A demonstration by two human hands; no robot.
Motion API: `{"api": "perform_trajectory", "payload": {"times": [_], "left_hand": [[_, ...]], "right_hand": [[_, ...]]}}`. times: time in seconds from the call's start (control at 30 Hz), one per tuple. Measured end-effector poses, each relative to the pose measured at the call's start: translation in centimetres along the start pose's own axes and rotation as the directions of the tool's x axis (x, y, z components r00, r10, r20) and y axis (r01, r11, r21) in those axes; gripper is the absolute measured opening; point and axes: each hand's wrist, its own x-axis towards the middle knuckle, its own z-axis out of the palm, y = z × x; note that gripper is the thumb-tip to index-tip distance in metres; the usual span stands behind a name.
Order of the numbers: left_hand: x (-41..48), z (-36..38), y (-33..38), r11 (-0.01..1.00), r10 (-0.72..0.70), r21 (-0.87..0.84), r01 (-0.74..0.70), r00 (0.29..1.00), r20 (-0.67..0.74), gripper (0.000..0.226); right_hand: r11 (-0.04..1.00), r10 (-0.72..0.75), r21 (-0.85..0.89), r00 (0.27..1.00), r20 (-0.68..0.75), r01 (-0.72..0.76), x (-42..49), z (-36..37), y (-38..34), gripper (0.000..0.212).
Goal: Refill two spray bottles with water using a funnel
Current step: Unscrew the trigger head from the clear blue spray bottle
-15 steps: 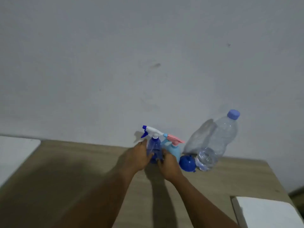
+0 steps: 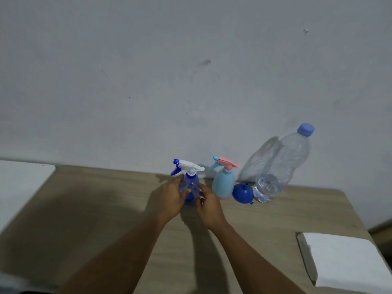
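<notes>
A clear blue spray bottle (image 2: 189, 181) with a white and blue trigger head stands upright on the wooden table (image 2: 106, 209). My left hand (image 2: 174, 196) wraps its left side and my right hand (image 2: 209, 205) holds its right side. To the right, apart from it, a light blue spray bottle (image 2: 222, 183) with a pink trigger stands by the wall. A blue funnel (image 2: 242, 193) lies on its side beside it. A large clear water bottle (image 2: 277, 164) with a blue cap holds a little water at the bottom.
A white slab (image 2: 347, 259) lies at the table's right front corner. A white surface (image 2: 19, 183) adjoins the table on the left. The grey wall (image 2: 191, 81) rises directly behind the bottles.
Both hands have drawn the clear blue spray bottle slightly left and toward me, away from the light blue one.
</notes>
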Motion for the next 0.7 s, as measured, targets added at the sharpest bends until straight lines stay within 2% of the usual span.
{"api": "perform_trajectory", "payload": {"times": [0.13,0.37,0.7], "left_hand": [[-5.6,-0.3,1.3,1.000,-0.002,-0.004,0.002,1.000,-0.013,0.029],[-13.8,2.3,1.9,0.997,0.029,-0.070,-0.025,0.998,0.058,0.046],[-18.7,4.1,1.6,0.998,-0.022,-0.051,0.026,0.996,0.084,0.050]], "right_hand": [[1.000,-0.007,0.004,0.997,-0.075,0.007,-5.4,0.2,-0.1,0.032],[0.999,0.031,0.031,0.990,-0.139,-0.026,-15.8,-1.9,-0.2,0.035],[0.994,0.067,0.093,0.996,-0.065,-0.061,-21.0,-3.4,-0.4,0.048]]}}
